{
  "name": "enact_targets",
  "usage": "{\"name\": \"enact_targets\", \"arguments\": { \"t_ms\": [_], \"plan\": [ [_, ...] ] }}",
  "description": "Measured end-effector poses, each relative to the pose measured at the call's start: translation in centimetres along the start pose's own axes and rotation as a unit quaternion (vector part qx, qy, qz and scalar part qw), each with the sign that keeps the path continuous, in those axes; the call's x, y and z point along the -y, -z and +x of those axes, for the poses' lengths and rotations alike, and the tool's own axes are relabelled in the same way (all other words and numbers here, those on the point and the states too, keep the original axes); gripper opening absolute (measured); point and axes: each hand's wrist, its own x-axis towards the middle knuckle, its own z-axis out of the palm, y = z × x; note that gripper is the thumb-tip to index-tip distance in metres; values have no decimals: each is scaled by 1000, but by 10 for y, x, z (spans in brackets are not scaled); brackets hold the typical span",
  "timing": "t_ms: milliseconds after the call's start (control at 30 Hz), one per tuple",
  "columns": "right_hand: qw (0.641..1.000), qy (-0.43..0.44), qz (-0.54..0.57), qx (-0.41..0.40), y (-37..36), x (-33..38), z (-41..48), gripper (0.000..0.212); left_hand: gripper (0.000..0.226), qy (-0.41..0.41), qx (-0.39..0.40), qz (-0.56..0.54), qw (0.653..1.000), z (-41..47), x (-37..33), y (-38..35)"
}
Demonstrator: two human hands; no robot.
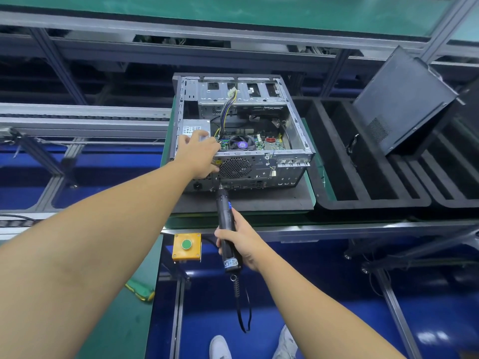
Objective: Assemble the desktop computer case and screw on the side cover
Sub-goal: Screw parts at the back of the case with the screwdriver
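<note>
Gripping screwdriver (pixel 228 229), right hand (pixel 243 244); left hand (pixel 198 156) grips open case (pixel 298 130) containing motherboard (pixel 272 145), fan (pixel 242 145).

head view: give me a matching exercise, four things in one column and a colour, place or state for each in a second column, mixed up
Things
1. electric screwdriver
2. push button
3. open computer case
4. closed black case

Colour, place or state
a. green, on a yellow box
b. tilted, at the foam tray on the right
c. gripped by the right hand
d. side cover off, insides showing

Pairs: 1-c, 2-a, 3-d, 4-b
</note>
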Motion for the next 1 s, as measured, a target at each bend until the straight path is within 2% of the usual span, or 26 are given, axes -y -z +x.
{"name": "enact_targets", "arguments": {
  "t_ms": [467,533,667,767,867,1000],
  "plan": [
    [1000,-8,9,10,1,4,0,69,42,-1,-7,27,1000,-3,-2,1],
    [1000,-10,16,9,2,4,0,71,52,-3,-29,58,998,-7,-4,-1],
    [1000,-15,25,6,5,3,1,79,91,-22,-83,125,988,-22,-9,-14],
    [999,-20,27,1,7,1,3,85,105,5,-100,153,983,-27,-18,-29],
    [1000,-21,22,-4,9,-2,3,88,109,50,-108,151,981,-28,-27,-39],
    [1000,-16,-10,-15,14,-3,2,81,100,55,-135,146,978,-24,-26,-45]
  ]
}}
